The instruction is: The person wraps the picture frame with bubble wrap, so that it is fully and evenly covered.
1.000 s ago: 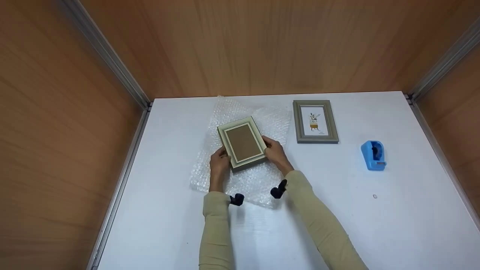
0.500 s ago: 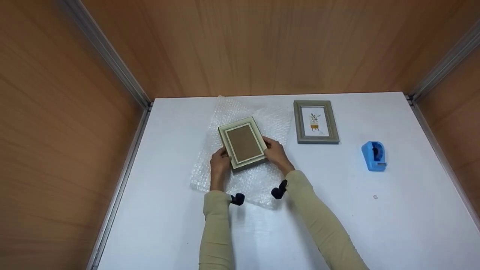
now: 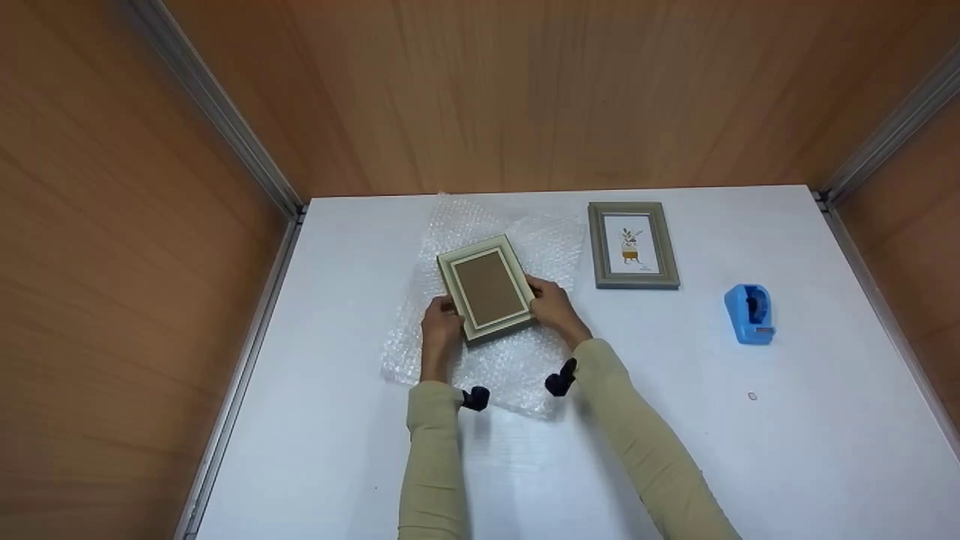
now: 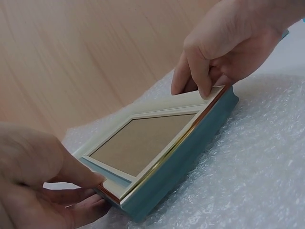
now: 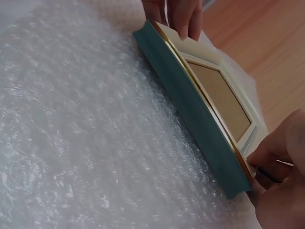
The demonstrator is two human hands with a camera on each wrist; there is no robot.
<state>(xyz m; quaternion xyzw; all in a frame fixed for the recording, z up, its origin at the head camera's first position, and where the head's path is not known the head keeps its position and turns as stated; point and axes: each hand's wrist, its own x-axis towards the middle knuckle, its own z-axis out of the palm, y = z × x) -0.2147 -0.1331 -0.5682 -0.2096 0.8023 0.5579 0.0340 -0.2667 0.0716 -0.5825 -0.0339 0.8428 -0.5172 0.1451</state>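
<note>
Both hands hold a cream picture frame (image 3: 490,289) with a plain brown centre and blue-green sides. My left hand (image 3: 441,328) pinches its near left edge, thumb on top and fingers underneath, as the left wrist view shows. On the opposite edge, my right hand (image 3: 553,306) grips with the thumb above; in the right wrist view a dark piece (image 5: 269,175) shows between the fingers. Beneath the frame spreads a sheet of bubble wrap (image 3: 510,375). The picture frame lies turned at a slant on it; whether its whole underside touches the wrap is hidden.
A grey-green picture frame (image 3: 634,282) with a plant drawing lies to the right of the wrap. Farther right stands a blue tape dispenser (image 3: 750,315), with a small ring-like bit (image 3: 752,396) nearer me. Wooden panels (image 3: 555,97) enclose the white table (image 3: 315,420).
</note>
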